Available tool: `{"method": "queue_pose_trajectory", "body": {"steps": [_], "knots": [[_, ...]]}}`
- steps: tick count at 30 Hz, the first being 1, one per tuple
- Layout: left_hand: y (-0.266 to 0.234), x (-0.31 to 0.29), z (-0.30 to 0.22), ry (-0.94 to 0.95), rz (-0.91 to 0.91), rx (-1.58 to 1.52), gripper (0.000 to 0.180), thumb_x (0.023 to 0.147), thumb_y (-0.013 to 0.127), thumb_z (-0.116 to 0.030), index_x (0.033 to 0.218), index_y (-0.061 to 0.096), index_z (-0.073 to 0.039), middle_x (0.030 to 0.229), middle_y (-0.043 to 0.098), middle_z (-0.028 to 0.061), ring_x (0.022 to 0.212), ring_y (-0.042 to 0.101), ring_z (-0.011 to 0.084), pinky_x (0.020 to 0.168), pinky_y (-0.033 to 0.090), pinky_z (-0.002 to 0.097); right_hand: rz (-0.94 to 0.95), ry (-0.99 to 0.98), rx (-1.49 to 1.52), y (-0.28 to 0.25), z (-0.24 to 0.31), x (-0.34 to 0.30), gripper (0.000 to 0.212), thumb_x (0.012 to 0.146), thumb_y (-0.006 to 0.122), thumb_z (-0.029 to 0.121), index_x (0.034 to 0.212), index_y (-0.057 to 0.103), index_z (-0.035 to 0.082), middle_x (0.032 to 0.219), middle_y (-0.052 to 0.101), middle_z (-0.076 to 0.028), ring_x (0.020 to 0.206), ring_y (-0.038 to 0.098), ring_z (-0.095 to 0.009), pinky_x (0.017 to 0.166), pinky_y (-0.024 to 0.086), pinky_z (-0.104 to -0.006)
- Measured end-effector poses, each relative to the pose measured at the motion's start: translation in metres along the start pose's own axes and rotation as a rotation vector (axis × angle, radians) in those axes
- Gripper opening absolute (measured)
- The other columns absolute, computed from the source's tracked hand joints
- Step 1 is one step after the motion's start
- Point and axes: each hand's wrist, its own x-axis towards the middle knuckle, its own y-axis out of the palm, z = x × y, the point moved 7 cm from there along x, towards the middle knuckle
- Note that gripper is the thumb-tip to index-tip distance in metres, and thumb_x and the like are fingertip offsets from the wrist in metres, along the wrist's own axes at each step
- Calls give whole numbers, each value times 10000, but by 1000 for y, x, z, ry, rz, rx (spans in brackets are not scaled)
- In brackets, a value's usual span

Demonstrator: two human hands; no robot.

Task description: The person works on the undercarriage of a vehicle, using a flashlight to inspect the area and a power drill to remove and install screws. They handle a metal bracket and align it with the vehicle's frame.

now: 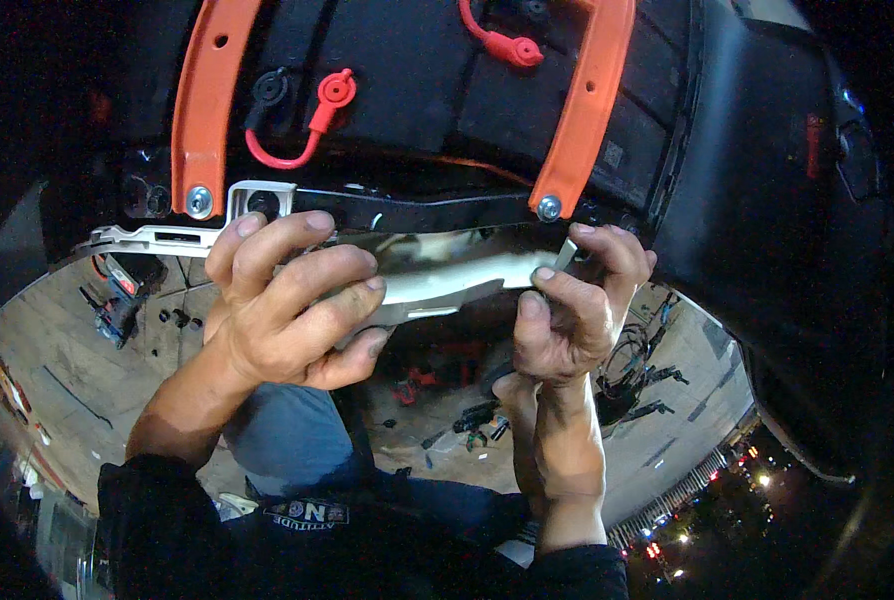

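A glossy, curved trim piece [457, 275] with a pale lower edge spans the gap between my two hands. My left hand [282, 290] is closed on its left end, fingers over the front and thumb low. At the right end, my right hand [577, 310] pinches it near a short upright tab, thumb in front and fingers bent behind. Just behind the left fingers, a white bracket [152, 238] with a squared loop runs out to the left. The trim piece lies close below a dark edge; whether it touches that edge I cannot tell.
Two orange bars [199, 110], each bolted at its lower end, cross a large black case. A red cap on a strap [335, 90] and a black cap [270, 88] sit between them. A dark panel [777, 200] rises at right. Tools and cables [642, 375] lie on the floor.
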Motion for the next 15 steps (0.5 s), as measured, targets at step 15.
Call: {"method": "queue_pose_trajectory", "body": {"steps": [15], "knots": [[1, 7, 0, 42, 25, -7, 363, 764, 638, -351, 1008, 700, -89, 1180, 634, 104, 1106, 553, 325, 985, 369, 408, 222, 1039, -115, 38, -90, -235, 176, 842, 592, 111, 948, 625, -25, 910, 661, -170, 849, 647, -285, 780, 509, -366]]}}
